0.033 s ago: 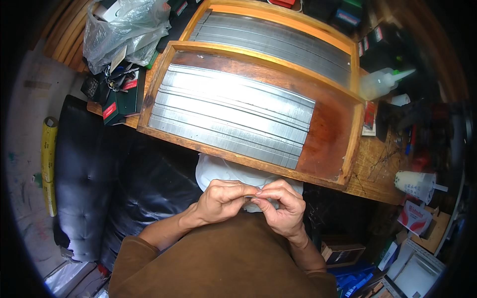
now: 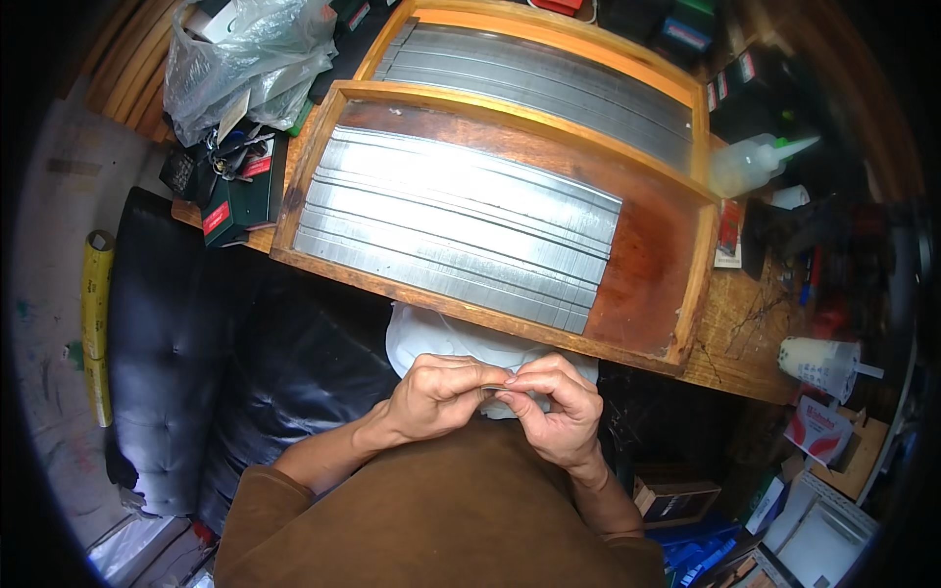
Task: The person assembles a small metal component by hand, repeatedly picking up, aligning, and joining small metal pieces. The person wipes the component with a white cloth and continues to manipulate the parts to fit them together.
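Above my lap, my left hand (image 2: pixel 441 394) and my right hand (image 2: pixel 559 407) meet, fingertips pinched together. Between them shows the edge of a small, thin, metal-coloured piece (image 2: pixel 493 387); the fingers cover most of it, so its kind cannot be made out. Just beyond the hands, a shallow wooden tray (image 2: pixel 480 341) rests on the table, holding rows of thin, flat metal strips (image 2: pixel 451 220) packed side by side. Behind it is a second wooden tray (image 2: pixel 578 31) with similar greyer strips (image 2: pixel 539 88). White material (image 2: pixel 423 338) lies under the near tray's front edge, partly behind my hands.
Keys (image 2: pixel 233 157) and dark green boxes (image 2: pixel 233 214) sit left of the trays, below a clear plastic bag (image 2: pixel 250 73). To the right are a squeeze bottle (image 2: pixel 750 165) and a drink cup (image 2: pixel 819 365). A black padded seat (image 2: pixel 181 363) fills the left side.
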The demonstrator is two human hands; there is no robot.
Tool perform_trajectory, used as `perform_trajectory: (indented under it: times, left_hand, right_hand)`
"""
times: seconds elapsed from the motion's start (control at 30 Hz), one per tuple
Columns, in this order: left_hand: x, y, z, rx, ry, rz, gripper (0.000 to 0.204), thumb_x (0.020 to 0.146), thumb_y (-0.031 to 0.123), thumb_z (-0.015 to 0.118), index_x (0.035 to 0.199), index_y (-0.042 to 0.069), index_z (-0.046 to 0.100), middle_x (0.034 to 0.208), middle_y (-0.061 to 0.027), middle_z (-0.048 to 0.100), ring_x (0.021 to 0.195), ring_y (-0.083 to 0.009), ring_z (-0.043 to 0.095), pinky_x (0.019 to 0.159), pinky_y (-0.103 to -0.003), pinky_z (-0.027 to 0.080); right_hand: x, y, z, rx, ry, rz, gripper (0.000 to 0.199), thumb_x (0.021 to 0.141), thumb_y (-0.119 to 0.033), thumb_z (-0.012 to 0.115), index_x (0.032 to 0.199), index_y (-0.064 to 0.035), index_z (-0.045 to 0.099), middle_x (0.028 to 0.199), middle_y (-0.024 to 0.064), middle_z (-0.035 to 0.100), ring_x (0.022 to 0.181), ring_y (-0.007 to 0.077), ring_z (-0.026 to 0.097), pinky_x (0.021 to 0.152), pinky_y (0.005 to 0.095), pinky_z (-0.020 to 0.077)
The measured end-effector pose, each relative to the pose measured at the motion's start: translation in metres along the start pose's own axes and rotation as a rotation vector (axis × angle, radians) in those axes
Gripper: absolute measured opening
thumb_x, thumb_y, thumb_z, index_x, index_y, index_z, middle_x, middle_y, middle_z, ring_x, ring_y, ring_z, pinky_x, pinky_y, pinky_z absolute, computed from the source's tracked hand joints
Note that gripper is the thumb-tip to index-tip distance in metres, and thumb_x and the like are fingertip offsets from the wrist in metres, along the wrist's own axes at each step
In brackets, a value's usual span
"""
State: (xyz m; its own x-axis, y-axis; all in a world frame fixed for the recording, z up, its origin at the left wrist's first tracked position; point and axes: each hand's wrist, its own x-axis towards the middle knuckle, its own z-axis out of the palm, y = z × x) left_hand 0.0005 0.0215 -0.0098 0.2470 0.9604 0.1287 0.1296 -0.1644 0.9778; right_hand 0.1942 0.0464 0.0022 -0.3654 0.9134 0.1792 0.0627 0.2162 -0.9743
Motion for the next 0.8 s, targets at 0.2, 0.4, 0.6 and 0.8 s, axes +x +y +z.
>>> perform_trajectory:
  times: [0.2, 0.4, 0.6, 0.8]
  left_hand:
    - [-0.0004, 0.0021, 0.0009, -0.011, -0.002, -0.035, 0.026, 0.078, -0.009, 0.071, 0.104, -0.005, 0.072, 0.094, -0.0194, 0.075, 0.083, -0.0317, 0.075, 0.074, -0.034, 0.059]
    - [-0.0005, 0.0016, 0.0015, -0.01, -0.004, -0.036, 0.027, 0.078, -0.011, 0.069, 0.104, -0.005, 0.072, 0.093, -0.0189, 0.075, 0.082, -0.03, 0.075, 0.073, -0.033, 0.059]
    - [-0.001, 0.0019, 0.0016, -0.01, -0.005, -0.05, 0.025, 0.079, -0.009, 0.071, 0.104, -0.004, 0.073, 0.093, -0.0189, 0.075, 0.083, -0.0312, 0.075, 0.074, -0.034, 0.059]
    - [-0.0013, 0.0014, 0.0015, -0.021, -0.009, -0.055, 0.025, 0.079, -0.009, 0.071, 0.104, -0.004, 0.073, 0.092, -0.02, 0.075, 0.082, -0.0315, 0.075, 0.073, -0.035, 0.059]
  right_hand:
    - [0.0014, -0.0024, -0.0004, -0.011, 0.003, 0.001, 0.018, 0.077, 0.005, 0.082, 0.091, -0.0004, 0.072, 0.087, 0.0097, 0.068, 0.076, 0.0157, 0.067, 0.066, 0.0256, 0.054]
    - [0.0005, -0.0006, -0.0008, -0.018, 0.005, 0.009, 0.018, 0.077, 0.003, 0.082, 0.091, -0.0019, 0.071, 0.086, 0.0091, 0.069, 0.076, 0.0178, 0.069, 0.067, 0.0276, 0.0553]
    - [0.0006, -0.0001, -0.0008, -0.012, 0.001, 0.008, 0.018, 0.078, 0.004, 0.081, 0.091, -0.0017, 0.071, 0.086, 0.0095, 0.069, 0.076, 0.0181, 0.068, 0.067, 0.0279, 0.0552]
    - [0.0016, -0.0024, -0.0008, -0.006, 0.0, 0.013, 0.017, 0.078, 0.004, 0.08, 0.091, -0.0013, 0.07, 0.085, 0.0096, 0.068, 0.076, 0.0183, 0.067, 0.067, 0.0281, 0.0546]
